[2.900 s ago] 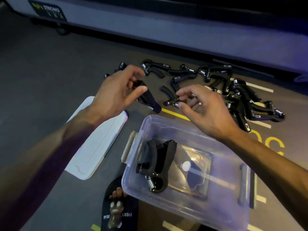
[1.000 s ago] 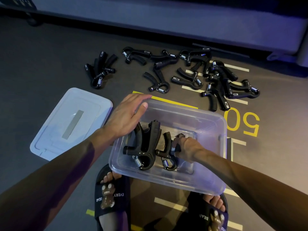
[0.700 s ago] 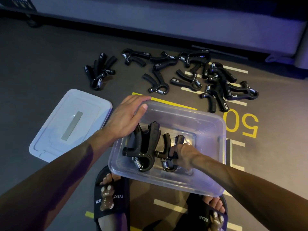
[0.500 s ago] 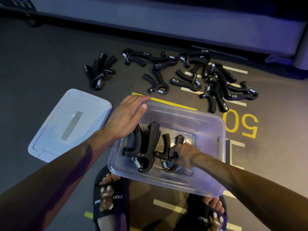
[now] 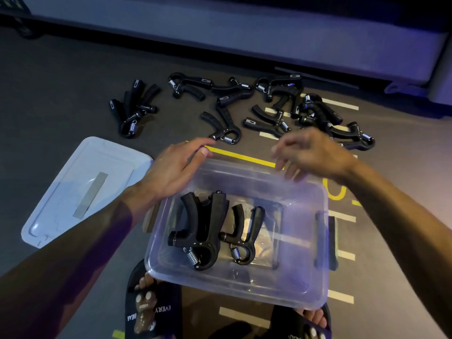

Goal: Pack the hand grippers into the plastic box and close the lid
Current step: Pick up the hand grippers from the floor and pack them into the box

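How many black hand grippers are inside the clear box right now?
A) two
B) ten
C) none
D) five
A, because just two hand grippers sit side by side in the plastic box: a bigger one on the left and a smaller one next to it, while all the others lie on the floor beyond the box.
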Motion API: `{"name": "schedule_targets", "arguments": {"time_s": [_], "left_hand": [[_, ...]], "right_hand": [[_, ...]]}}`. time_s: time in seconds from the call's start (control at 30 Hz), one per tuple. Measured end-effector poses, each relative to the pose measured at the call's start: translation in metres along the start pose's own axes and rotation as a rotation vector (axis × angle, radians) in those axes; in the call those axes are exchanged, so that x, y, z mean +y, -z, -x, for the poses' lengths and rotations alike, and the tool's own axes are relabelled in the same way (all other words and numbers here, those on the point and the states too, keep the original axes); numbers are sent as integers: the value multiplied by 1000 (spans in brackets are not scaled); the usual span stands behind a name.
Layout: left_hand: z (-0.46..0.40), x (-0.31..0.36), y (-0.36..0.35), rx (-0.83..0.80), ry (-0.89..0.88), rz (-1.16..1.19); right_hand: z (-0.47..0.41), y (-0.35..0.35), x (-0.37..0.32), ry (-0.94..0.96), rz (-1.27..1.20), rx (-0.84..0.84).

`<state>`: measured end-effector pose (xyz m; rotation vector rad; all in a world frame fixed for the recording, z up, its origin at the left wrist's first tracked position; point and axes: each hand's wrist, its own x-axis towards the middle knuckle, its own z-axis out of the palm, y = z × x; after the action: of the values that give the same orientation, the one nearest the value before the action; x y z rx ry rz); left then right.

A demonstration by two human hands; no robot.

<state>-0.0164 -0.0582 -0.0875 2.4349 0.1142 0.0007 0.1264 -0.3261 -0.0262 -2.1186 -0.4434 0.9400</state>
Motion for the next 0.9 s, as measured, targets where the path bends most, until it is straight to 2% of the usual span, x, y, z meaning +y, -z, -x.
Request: {"name": "schedule_targets", "arguments": {"time_s": [0.07,0.1,0.17,0.23,0.3,0.37,0.53,0.63,0.77,0.9], "left_hand": [[-7,0,2,-20,15,17],[-10,-1,3,-36,21,22],[-13,-1,2,-74,22,30],[-14,-3,0,-93,26,39],[-14,-5,-1,-95,44,48],[-15,-6,-2,-97,59,55],[-16,-5,-2,-120,57,49],[-17,-4,-3,-139,61,33],[-18,-4,-3,-136,52,38],[-17,-3,-2,-130,46,35]], "right_hand": [[-27,17,22,-9,112,246],[-42,23,38,-34,207,298],[-68,31,73,-124,432,278],[-84,32,101,-231,643,186],[-93,28,114,-257,770,167],[-97,23,117,-233,815,216],[-104,9,125,-174,737,229],[-109,19,123,-104,838,344],[-116,22,122,-168,1085,230],[-114,17,122,-64,1134,185]]}}
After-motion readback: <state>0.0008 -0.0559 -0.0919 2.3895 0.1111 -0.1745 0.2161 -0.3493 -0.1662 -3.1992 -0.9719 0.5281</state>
